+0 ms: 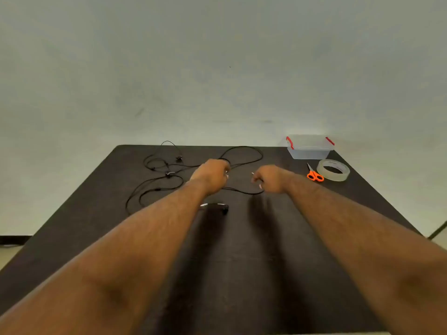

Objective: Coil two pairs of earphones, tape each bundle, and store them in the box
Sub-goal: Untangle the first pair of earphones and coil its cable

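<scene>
Both hands are down on the black earphone cable (244, 151) sprawled left of the clear box (308, 148), left hand (212, 174) curled around a strand, right hand (268, 177) apparently pinching another, and this thin, floppy, tangle-prone wire looks best gathered near one end.

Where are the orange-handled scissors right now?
In the head view, the orange-handled scissors lie on the dark table's far right, beside the clear tape roll, before the lidded plastic box.
</scene>
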